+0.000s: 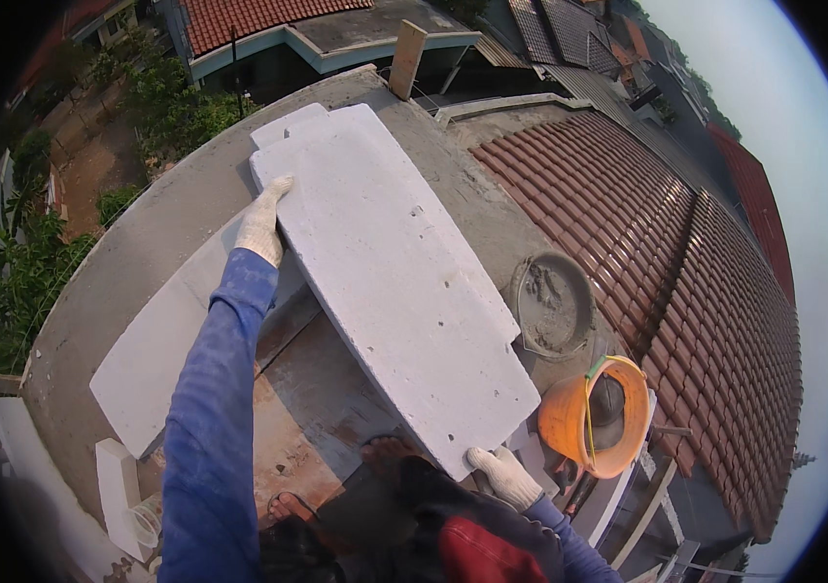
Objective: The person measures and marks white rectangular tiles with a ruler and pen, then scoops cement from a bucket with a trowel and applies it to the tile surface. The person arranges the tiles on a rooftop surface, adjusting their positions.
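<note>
A large pale grey-white slab (395,262) with stepped edges and small pits, like lightweight concrete, is tilted across the space before me. My left hand (262,222), in a cream knit glove, grips its far left edge, the thumb over the top face. At the near right corner, my right hand (506,474) in a matching glove holds the edge. The fingers under the slab are hidden on both sides. Beneath and to the left lies another white slab (166,340), partly covered by the held one and my left arm.
A round mortar tub (556,306) and an orange bucket (569,418) with a dark round thing inside stand at right. A curved cement ledge (93,311) drops off toward greenery. Brown roof tiles (647,233) slope away at right. My feet stand on a worn board (312,389).
</note>
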`<state>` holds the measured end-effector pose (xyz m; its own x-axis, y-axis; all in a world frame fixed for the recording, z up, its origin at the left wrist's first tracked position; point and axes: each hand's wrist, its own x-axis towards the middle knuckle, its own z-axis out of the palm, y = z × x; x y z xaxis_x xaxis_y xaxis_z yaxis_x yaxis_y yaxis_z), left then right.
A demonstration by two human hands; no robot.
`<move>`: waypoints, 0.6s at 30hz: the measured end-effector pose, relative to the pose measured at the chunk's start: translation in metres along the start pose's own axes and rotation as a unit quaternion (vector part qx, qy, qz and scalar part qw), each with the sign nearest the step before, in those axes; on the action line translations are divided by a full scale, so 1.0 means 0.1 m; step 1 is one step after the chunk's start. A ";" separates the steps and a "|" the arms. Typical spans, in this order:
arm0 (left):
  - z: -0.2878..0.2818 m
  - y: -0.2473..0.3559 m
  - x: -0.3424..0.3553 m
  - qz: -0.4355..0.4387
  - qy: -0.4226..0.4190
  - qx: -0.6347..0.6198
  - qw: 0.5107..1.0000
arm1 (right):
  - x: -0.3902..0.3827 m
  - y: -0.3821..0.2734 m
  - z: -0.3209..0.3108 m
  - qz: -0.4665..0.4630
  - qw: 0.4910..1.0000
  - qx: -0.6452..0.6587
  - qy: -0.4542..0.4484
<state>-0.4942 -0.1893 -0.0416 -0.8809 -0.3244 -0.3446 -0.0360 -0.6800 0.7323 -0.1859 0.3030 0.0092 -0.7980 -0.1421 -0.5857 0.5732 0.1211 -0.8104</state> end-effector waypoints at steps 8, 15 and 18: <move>0.31 -0.46 -0.51 -0.026 0.025 0.017 0.999 | 0.30 -0.68 0.31 0.139 0.989 -0.030 -0.030; 0.36 -0.55 -1.29 -0.055 0.012 0.096 0.994 | 0.41 -0.67 0.15 0.016 0.981 -0.192 -0.033; 0.33 -0.66 -1.26 -0.060 0.036 0.090 0.994 | 0.40 -0.72 -0.17 -0.021 0.970 -0.241 -0.029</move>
<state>-0.3962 -0.0821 -0.0273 -0.8297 -0.2989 -0.4714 -0.2276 -0.5899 0.7747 -0.2626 0.3056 0.0440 -0.7991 -0.2099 -0.5634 0.3760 0.5568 -0.7407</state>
